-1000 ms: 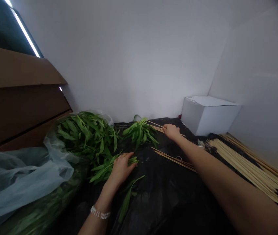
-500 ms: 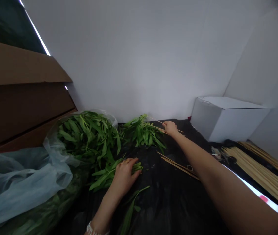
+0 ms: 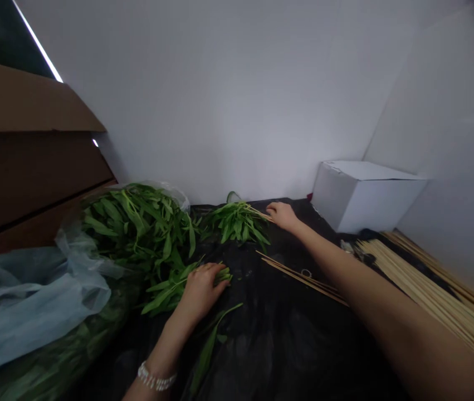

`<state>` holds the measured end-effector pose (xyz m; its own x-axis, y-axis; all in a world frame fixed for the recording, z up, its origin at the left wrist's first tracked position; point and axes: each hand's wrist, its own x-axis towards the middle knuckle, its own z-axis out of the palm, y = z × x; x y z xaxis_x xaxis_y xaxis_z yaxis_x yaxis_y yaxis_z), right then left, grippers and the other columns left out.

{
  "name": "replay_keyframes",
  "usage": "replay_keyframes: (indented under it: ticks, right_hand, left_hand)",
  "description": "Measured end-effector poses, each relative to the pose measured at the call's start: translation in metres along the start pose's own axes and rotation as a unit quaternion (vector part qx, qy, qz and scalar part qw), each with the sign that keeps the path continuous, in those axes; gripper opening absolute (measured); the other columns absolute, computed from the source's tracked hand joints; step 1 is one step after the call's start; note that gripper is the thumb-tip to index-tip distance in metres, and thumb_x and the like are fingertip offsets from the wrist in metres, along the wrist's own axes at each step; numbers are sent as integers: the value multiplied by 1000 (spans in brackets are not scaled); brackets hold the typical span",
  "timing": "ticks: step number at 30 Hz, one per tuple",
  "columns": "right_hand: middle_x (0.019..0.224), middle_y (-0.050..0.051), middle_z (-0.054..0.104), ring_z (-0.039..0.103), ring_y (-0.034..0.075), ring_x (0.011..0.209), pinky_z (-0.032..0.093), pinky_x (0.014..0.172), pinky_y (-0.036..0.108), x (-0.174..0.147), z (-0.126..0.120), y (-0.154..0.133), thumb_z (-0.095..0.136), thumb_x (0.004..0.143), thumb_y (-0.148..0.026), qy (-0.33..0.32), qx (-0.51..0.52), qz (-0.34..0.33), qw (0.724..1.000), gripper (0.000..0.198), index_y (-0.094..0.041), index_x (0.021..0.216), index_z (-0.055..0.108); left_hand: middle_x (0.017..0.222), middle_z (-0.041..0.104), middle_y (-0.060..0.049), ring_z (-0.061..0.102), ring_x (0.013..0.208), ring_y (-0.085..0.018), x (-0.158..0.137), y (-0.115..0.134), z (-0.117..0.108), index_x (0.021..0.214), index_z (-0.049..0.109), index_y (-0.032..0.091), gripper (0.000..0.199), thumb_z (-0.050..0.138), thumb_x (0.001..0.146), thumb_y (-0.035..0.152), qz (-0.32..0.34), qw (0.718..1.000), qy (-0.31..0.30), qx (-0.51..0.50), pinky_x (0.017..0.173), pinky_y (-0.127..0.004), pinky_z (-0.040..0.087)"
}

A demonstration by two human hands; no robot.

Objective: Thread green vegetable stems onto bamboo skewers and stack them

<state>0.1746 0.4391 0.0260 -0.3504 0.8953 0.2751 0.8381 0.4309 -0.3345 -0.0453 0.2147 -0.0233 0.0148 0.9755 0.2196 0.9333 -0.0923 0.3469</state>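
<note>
My left hand (image 3: 204,287) is closed over a small bunch of leafy green stems (image 3: 223,274) on the black sheet, cut ends sticking out past the thumb. Farther off, my right hand (image 3: 282,216) is at the stick ends of a pile of leafy greens on thin sticks (image 3: 239,223). Its fingers are loosely bent and apart, and no stick shows lifted in them. One loose leafy sprig (image 3: 209,353) lies below my left hand. Between the hands and to the right are several thin sticks (image 3: 299,277), with a small ring (image 3: 306,273) beside them.
On the left, a clear plastic bag (image 3: 73,289) bulges with leafy greens (image 3: 136,223). Cardboard (image 3: 23,100) stands behind it. A white box (image 3: 362,195) sits at the back right, near a bundle of pale sticks (image 3: 420,284). Black sheeting (image 3: 295,345) covers the work surface.
The stick in my right hand has come down onto the leafy pile, and the fingers have loosened. My left hand stays on its bunch. The whole view has shifted slightly.
</note>
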Motion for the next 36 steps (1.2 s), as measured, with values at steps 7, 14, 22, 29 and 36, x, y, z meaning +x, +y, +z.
replay_keyframes:
  ticks: [7, 14, 22, 29, 36]
  right_hand:
    - [99, 1, 74, 64, 15, 91, 44, 82, 23, -100, -10, -22, 53, 90, -22, -6, 54, -126, 991, 23, -23, 98, 74]
    - [86, 6, 71, 62, 20, 87, 43, 76, 28, -152, 8, -1, 56, 88, -25, -11, -8, -106, 994, 18, -20, 90, 73]
    - [80, 7, 67, 63, 19, 77, 38, 64, 27, -161, 13, 0, 53, 86, -13, -43, -90, -125, 987, 16, -18, 77, 65]
    - [81, 5, 64, 59, 17, 69, 35, 61, 28, -176, 21, -38, 43, 95, -16, 80, -110, -160, 978, 18, -18, 97, 61]
    - [69, 2, 57, 52, 16, 67, 33, 62, 31, -193, 21, -53, 51, 93, -18, 286, -113, -366, 878, 23, -12, 114, 59]
  left_hand:
    - [106, 72, -9, 65, 100, -24, 2, 0, -5, 105, 71, 20, 28, 50, 87, 24, 23, 997, 45, -51, 90, -35, 46]
    - [87, 69, -7, 64, 85, -22, 2, 0, -11, 89, 71, 20, 24, 49, 87, 28, 1, 994, 101, -49, 79, -33, 47]
    - [76, 63, -3, 59, 76, -20, 0, 3, -10, 73, 69, 22, 8, 63, 76, 26, 6, 1000, 13, -9, 66, -29, 41]
    - [76, 62, -3, 57, 76, -20, -1, 10, -10, 71, 67, 20, 17, 62, 81, 34, 8, 1000, 1, -4, 68, -29, 38]
    - [70, 62, 1, 53, 64, -15, -6, 18, -7, 69, 66, 18, 22, 73, 69, 38, 63, 982, -143, -101, 58, -25, 33]
